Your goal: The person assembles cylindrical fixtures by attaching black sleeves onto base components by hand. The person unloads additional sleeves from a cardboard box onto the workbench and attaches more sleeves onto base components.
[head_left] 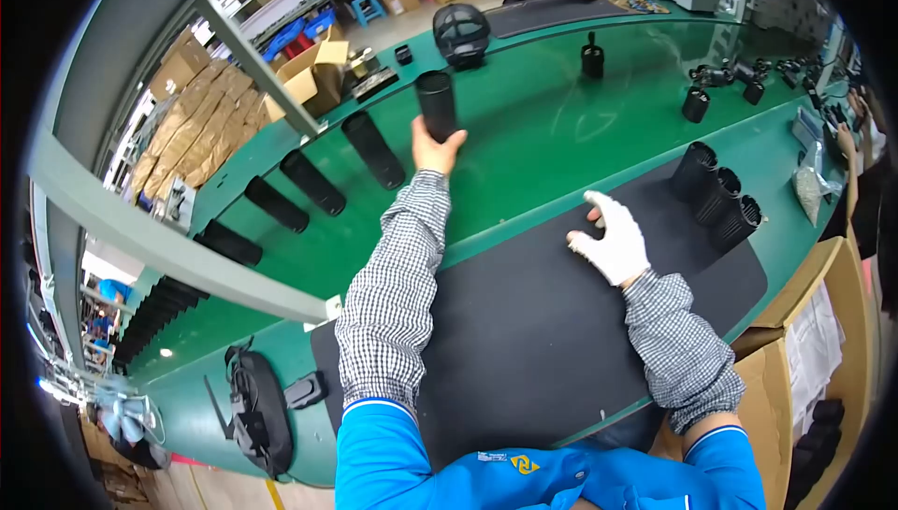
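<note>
Left grip [435, 147], bare hand, clamped around lower part of upright black cylinder [436, 99]; cylinder is at the green belt [561, 127], can't tell if touching. Right grip [613, 239], white glove, thumb and fingers apart, over black mat [524, 323] on green desk [182, 384]. Row of similar black tubes [372, 148] lies along belt to the left. Three open-topped black cups [718, 194] at mat's far right. Cardboard box [762, 379] beside desk, lower right.
</note>
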Demonstrator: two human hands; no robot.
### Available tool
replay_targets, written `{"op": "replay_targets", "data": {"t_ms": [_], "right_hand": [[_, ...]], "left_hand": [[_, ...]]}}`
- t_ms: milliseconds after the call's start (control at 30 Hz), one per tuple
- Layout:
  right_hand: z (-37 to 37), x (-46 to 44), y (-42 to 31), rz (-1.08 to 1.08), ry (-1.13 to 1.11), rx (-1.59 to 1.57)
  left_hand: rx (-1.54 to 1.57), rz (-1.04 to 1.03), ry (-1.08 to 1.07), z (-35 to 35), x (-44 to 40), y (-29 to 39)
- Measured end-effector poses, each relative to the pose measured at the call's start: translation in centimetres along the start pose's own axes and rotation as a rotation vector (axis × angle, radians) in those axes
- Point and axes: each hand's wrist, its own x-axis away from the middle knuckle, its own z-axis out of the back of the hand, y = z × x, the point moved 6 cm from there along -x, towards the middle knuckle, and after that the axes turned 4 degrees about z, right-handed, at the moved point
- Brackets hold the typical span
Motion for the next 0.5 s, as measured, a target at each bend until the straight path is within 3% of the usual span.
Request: {"op": "replay_targets", "data": {"t_ms": [100,233,367,400,433,500], "right_hand": [[-0.1,-0.2,0.1,-0.009,-0.006,0.028],[-0.1,-0.4,0.3,-0.056,-0.051,0.038],[-0.2,-0.4,0.7,-0.088,-0.088,0.041],[-0.2,-0.4,0.8,-0.085,-0.090,0.037],[-0.2,-0.4,0.7,-0.079,-0.091,0.029],[0.1,-0.5,0.4,-0.075,-0.082,0.055]], "left_hand": [[-0.124,-0.003,0.242,0.5,-2.8,-4.8],[-0.177,0.132,0.180,0.0,-2.7,-9.9],[-0.252,0.191,0.288,0.1,-0.2,-8.2],[-0.333,0.130,0.437,0.1,0.9,-7.9],[-0.237,0.156,0.429,-0.1,3.3,-4.6],[-0.072,0.006,0.317,-1.8,7.1,-1.5]]}}
